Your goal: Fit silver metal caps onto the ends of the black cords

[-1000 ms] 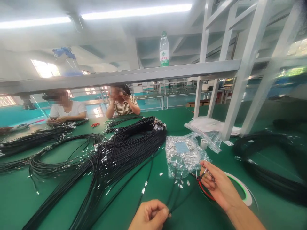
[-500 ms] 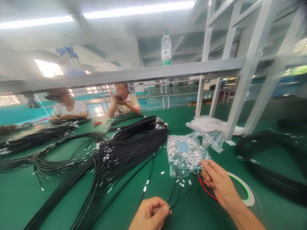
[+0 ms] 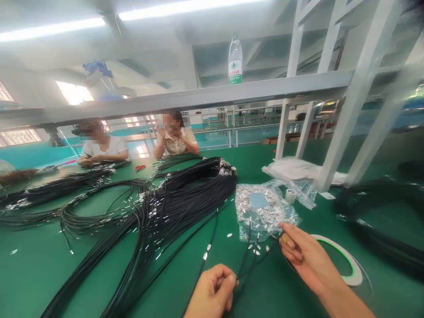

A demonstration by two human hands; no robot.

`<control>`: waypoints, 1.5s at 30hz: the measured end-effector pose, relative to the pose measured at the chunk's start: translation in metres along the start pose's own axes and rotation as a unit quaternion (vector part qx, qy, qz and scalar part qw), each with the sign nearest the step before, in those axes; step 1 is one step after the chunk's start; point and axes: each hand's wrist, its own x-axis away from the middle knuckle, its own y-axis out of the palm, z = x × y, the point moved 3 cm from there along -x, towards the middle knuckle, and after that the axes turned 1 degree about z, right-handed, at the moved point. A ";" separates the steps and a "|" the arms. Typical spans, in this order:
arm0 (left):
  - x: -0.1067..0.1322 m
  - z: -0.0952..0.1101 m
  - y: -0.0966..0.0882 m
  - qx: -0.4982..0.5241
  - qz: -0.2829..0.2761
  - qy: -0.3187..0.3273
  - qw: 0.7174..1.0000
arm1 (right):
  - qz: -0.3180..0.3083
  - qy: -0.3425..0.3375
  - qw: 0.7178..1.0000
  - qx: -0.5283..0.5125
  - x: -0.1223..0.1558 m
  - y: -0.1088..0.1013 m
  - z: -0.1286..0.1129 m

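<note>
1. Two hands are sharing one piece of work. Far to their left a thick bundle of black cables point(image 3: 179, 207) is sprawling over the green worktop point(image 3: 49, 274), well apart from both.
2. Low in the middle, the left hand point(image 3: 213, 291) is pressing thumb against forefinger, clamped on the near end of a few thin black wires point(image 3: 244, 260).
3. From that pinch the wires are running up and to the right, their long axis slanting towards the other hand. They are passing over loose metal ferrules point(image 3: 255, 251) lying just in front of a clear bag of ferrules point(image 3: 265, 207).
4. At the wires' far ends the right hand point(image 3: 304, 258) is curling its fingers together, seemingly gripping those ends, though the contact is small. It is the nearer hand to the bag and the loose ferrules.
5. Beside its wrist, a white-and-green tape ring point(image 3: 351, 269) is lying flat.
</note>
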 end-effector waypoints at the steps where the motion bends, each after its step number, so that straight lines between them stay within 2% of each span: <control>1: 0.000 -0.001 0.001 -0.009 -0.002 -0.001 1.000 | -0.004 0.020 1.000 -0.024 0.000 0.001 0.002; 3: -0.001 -0.002 0.004 -0.031 -0.007 0.001 0.999 | -0.001 0.031 0.999 -0.027 0.001 0.001 0.004; 7: -0.002 -0.003 0.006 -0.074 0.009 0.024 0.997 | 0.041 -0.028 0.997 0.063 0.001 0.000 0.000; 12: -0.003 -0.009 0.002 -0.060 0.066 0.013 0.996 | -0.004 0.044 0.999 -0.003 0.005 0.006 0.000; 16: -0.004 -0.014 0.005 -0.118 0.029 0.009 0.993 | 0.022 -0.013 0.999 0.027 0.007 0.005 -0.002; 18: -0.004 -0.012 0.008 -0.126 0.014 0.024 0.992 | 0.021 0.011 1.000 -0.007 0.006 0.005 0.000; 20: -0.003 -0.009 0.009 -0.072 -0.004 0.027 0.997 | 0.007 0.047 0.998 -0.045 0.005 0.005 0.001; 23: -0.002 -0.006 0.011 0.015 -0.044 -0.011 0.999 | 0.010 0.041 0.999 -0.019 0.004 0.004 -0.001; 24: -0.001 -0.005 0.011 0.004 -0.043 -0.014 0.999 | 0.017 0.034 0.999 -0.003 0.004 0.004 -0.002; 26: -0.001 -0.005 0.010 -0.085 -0.008 0.009 0.996 | 0.025 0.036 0.999 0.001 0.004 0.005 -0.002; 28: -0.001 -0.006 0.008 -0.196 0.040 0.026 0.979 | 0.023 0.056 0.998 -0.021 0.004 0.006 0.001; 30: 0.000 -0.009 0.009 -0.247 0.055 0.019 0.967 | 0.014 0.057 0.998 -0.025 0.004 0.006 0.003; 34: 0.000 -0.009 0.012 -0.176 0.019 0.028 0.984 | 0.018 -0.006 0.997 0.070 0.003 0.002 0.004; 36: 0.000 -0.010 0.013 -0.131 0.000 0.033 0.991 | 0.019 -0.007 0.996 0.082 0.005 0.002 0.006; 39: -0.002 -0.012 0.016 -0.090 -0.009 0.029 0.996 | -0.049 0.053 0.996 0.060 0.010 0.011 0.017; 42: -0.003 -0.011 0.016 -0.076 0.008 0.037 0.996 | -0.163 0.107 0.972 0.128 0.018 0.024 0.029; 43: -0.003 -0.009 0.015 -0.072 0.017 0.039 0.996 | -0.181 0.111 0.965 0.153 0.020 0.025 0.031; 45: -0.003 -0.005 0.013 -0.057 0.037 0.035 0.997 | -0.169 0.105 0.967 0.160 0.018 0.023 0.030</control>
